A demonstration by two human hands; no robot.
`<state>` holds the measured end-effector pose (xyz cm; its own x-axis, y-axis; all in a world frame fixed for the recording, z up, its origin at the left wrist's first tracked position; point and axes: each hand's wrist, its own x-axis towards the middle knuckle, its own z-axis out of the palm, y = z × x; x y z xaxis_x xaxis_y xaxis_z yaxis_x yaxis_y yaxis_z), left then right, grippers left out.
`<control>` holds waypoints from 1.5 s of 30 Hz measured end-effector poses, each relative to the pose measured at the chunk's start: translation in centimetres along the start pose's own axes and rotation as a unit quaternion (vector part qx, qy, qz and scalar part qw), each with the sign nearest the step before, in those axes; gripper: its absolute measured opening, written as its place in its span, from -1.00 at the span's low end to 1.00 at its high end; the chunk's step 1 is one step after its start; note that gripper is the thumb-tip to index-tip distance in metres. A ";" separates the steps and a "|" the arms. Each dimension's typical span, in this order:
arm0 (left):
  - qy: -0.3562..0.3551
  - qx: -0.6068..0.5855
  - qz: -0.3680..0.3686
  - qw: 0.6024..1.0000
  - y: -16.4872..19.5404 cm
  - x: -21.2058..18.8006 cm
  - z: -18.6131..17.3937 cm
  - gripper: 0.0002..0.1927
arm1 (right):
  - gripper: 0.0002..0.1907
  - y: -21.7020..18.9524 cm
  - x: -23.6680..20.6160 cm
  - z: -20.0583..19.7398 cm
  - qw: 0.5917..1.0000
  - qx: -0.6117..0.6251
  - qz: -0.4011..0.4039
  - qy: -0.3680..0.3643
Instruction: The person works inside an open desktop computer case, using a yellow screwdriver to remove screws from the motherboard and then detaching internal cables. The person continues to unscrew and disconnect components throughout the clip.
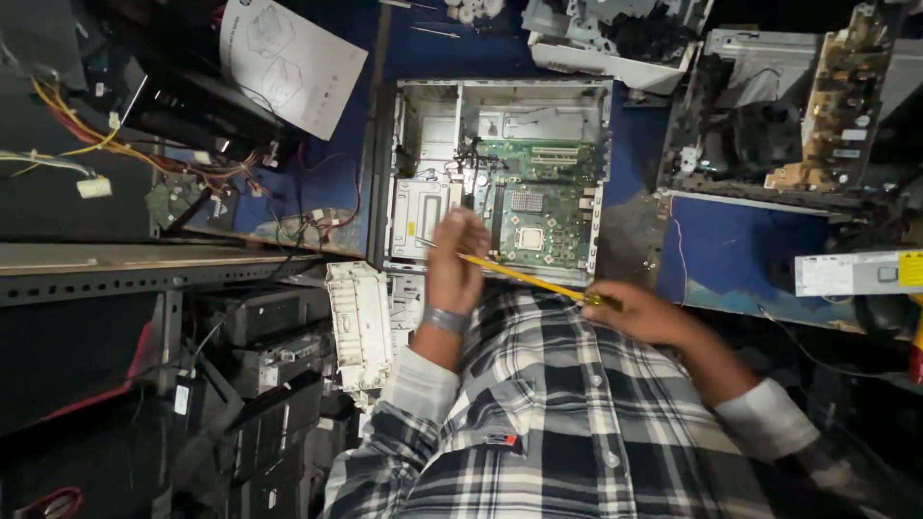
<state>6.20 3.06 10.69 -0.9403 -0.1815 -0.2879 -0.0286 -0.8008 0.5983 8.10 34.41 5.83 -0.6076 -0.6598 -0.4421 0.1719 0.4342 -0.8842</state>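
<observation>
A long yellow-shafted screwdriver slants above the open grey computer case. The right hand grips its handle; the left hand pinches its shaft.

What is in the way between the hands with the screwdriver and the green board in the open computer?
Nothing visible blocks it. The left hand and right hand hold the yellow screwdriver just in front of the open computer case. The green board lies uncovered inside, with only loose black cables at its far side.
</observation>
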 end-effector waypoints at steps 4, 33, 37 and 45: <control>0.091 -0.013 0.070 0.993 4.2 1.6 -1.8 -0.68 | -0.62 1.3 -2.1 -1.0 0.999 0.017 0.049 0.002; 0.028 0.036 -0.025 0.999 -0.2 1.6 -3.7 -0.73 | -0.60 1.5 -3.8 -4.0 0.994 0.014 0.094 0.050; 0.027 0.153 -0.012 0.988 0.2 1.8 -4.0 -0.75 | -0.64 1.3 -4.2 -4.4 0.990 0.076 0.099 0.062; -0.025 0.285 -0.016 0.958 1.1 2.6 -5.9 -0.73 | -0.58 0.7 -3.7 -5.2 0.984 0.073 0.085 0.139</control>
<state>5.68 -1.66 6.21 -0.9504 -0.1237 -0.2854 -0.2250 -0.3602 0.9053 6.46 40.34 7.59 -0.7460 -0.3826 -0.5450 0.3871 0.4168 -0.8224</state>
